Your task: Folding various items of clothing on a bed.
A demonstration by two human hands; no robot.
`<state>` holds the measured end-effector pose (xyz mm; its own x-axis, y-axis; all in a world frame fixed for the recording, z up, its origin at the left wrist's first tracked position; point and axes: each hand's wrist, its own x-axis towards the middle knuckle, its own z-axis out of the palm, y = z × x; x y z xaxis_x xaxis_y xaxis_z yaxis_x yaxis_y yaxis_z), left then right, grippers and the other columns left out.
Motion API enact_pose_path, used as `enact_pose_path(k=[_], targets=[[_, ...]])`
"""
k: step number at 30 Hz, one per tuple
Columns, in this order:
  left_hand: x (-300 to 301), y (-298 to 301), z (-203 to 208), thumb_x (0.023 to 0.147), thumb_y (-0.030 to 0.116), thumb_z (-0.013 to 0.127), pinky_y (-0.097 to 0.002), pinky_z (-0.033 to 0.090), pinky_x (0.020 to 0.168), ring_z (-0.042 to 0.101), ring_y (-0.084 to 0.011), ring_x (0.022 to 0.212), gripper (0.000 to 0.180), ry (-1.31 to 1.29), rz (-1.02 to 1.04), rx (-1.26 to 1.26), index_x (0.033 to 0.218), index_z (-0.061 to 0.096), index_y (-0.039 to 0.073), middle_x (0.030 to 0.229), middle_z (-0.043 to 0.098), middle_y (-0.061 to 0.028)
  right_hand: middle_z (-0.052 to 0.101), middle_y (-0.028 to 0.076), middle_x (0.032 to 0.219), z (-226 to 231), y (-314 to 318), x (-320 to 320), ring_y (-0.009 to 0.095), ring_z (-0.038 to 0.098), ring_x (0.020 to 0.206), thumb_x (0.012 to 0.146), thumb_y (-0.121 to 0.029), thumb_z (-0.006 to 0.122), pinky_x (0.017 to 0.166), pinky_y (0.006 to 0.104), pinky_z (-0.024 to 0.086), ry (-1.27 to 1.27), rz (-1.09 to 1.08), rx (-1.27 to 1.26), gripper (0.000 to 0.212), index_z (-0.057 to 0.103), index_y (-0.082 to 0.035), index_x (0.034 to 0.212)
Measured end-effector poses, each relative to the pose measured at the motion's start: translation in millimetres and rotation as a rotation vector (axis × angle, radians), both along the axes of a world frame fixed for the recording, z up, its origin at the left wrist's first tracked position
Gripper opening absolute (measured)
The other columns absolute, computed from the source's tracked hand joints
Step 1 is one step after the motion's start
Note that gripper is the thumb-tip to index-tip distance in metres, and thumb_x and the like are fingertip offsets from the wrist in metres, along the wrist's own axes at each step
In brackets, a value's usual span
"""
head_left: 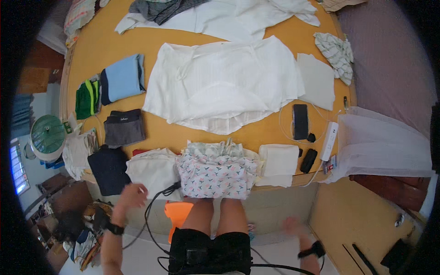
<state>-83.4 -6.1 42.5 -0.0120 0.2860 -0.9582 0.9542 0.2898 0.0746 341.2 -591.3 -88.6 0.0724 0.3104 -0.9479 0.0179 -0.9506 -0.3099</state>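
My left hand point(134, 195) hangs just off the near edge of the bed, beside a folded black garment point(109, 169) and a folded white cloth point(153, 169). Its fingers are loosely apart and nothing is in them. Lower right, my right hand point(291, 226) is in the air, smeared by motion, so its fingers cannot be made out. A large white garment point(224, 82) lies spread out across the middle. Directly before me is a floral-print folded cloth point(217, 175), atop other light fabrics. Neither hand touches any of these.
Folded blue point(123, 79), green point(87, 98) and grey clothes point(124, 128) lie left. More white clothing point(220, 20) is at the back. A phone point(300, 121), cables and a power strip point(329, 141) lie right. A green fan point(47, 138) stands left; an orange chair point(176, 214) is below.
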Motion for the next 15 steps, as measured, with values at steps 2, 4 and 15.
enact_pose_path(k=[2, 4, 15], targets=[[-10.0, 35.7, -9.7, 0.072, 0.014, 0.055, -0.0378, 0.049, 0.062, 0.061, -0.0303, 0.066, 0.012, 0.081, -0.563, 0.43, 0.079, 0.062, 0.005, 0.072, 0.062, -0.0152, 0.053, -0.001, 0.07, 11.6, 174.2, 18.8, 0.008, 0.05, 0.056, 0.083, -0.024, 0.056, 0.051, 0.0251, 0.044, -0.229, -0.409, 0.152, 0.019, 0.057, -0.005, 0.086], [52.0, 68.7, -34.2, 0.076, 0.019, 0.055, -0.0384, 0.047, 0.068, 0.06, -0.0311, 0.079, 0.018, -0.218, -0.524, 0.593, 0.087, 0.061, 0.006, 0.081, 0.062, -0.0143, 0.055, 0.0, 0.076, 40.7, 276.9, 81.1, 0.008, 0.05, 0.064, 0.085, -0.02, 0.054, 0.057, 0.0242, 0.043, -0.578, -0.156, 0.471, 0.018, 0.057, -0.003, 0.086], [199.4, 120.8, -164.3, 0.075, 0.018, 0.063, -0.0344, 0.047, 0.069, 0.058, -0.0229, 0.081, 0.03, -0.521, -0.402, 1.25, 0.101, 0.055, 0.005, 0.094, 0.058, -0.0119, 0.055, 0.013, 0.104, -27.5, 586.7, 47.6, 0.032, 0.049, 0.097, 0.076, -0.018, 0.059, 0.084, 0.038, 0.039, -0.747, 0.268, 0.978, 0.032, 0.055, -0.005, 0.105]])
